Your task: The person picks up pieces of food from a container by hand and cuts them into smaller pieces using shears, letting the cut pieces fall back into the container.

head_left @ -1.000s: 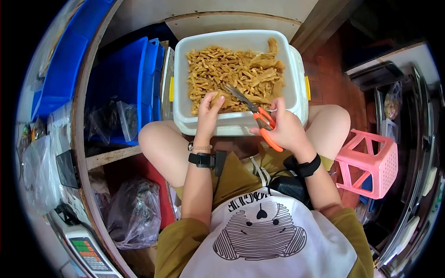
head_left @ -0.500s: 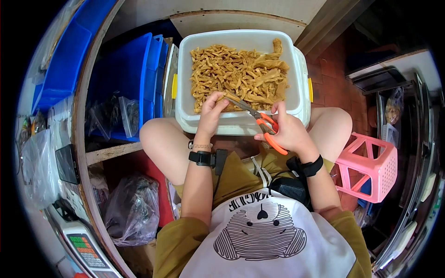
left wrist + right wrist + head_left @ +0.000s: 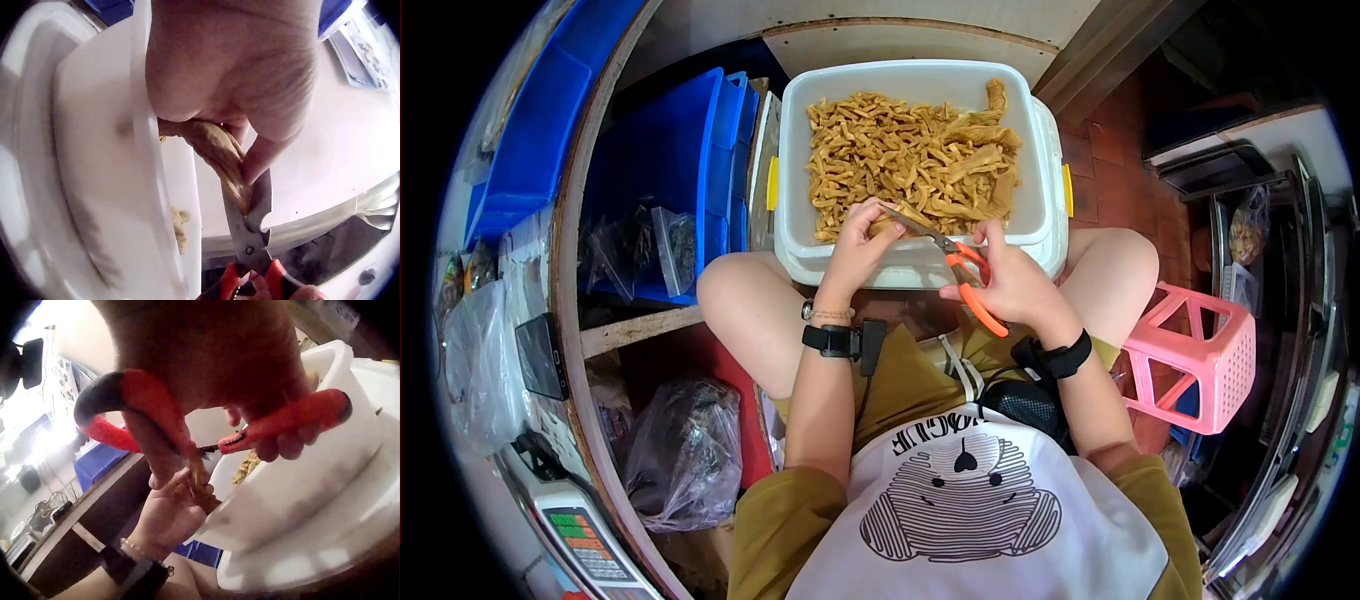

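Head view: a cut is in hand. Left hand (image 3: 855, 252) pinches a tan strip (image 3: 219, 150) at the near rim of the tub (image 3: 792, 150), fingers curled tight. Right hand (image 3: 1012, 285) grips the scissors (image 3: 962, 268) through their orange loops, blades narrowly parted about the strip. Judgement: closing the cut calls for the left fingertips to stay clear. Cut pieces (image 3: 910, 150) lie farther in.

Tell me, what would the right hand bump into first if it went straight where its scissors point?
Probably the tan strip that the left hand pinches, right at the blades of the scissors.
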A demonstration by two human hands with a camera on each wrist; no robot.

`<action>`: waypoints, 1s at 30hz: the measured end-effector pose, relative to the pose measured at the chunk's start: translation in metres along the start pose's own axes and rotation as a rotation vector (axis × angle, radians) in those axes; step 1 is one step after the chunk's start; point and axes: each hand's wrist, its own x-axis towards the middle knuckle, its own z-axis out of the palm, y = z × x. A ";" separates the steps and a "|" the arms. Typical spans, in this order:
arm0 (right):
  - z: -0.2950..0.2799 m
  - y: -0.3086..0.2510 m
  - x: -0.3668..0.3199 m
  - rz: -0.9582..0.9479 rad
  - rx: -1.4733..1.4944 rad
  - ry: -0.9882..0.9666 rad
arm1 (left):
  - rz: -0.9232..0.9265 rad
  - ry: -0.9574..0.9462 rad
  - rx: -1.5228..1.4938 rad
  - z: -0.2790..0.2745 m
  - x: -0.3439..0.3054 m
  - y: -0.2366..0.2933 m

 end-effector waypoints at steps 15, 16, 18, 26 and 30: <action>-0.004 -0.001 -0.005 -0.101 -0.056 0.054 | 0.067 -0.075 0.137 -0.003 0.000 0.001; -0.003 0.000 -0.004 -0.097 -0.054 0.059 | 0.069 -0.082 0.137 -0.002 0.000 0.003; -0.001 0.001 -0.002 -0.094 -0.033 0.029 | 0.006 -0.059 -0.033 -0.004 0.000 0.005; 0.000 0.004 0.001 -0.096 -0.079 0.097 | -0.079 0.108 -0.122 0.002 0.002 -0.009; 0.001 0.008 0.002 -0.045 -0.074 0.148 | -0.201 0.243 -0.406 0.004 0.001 0.010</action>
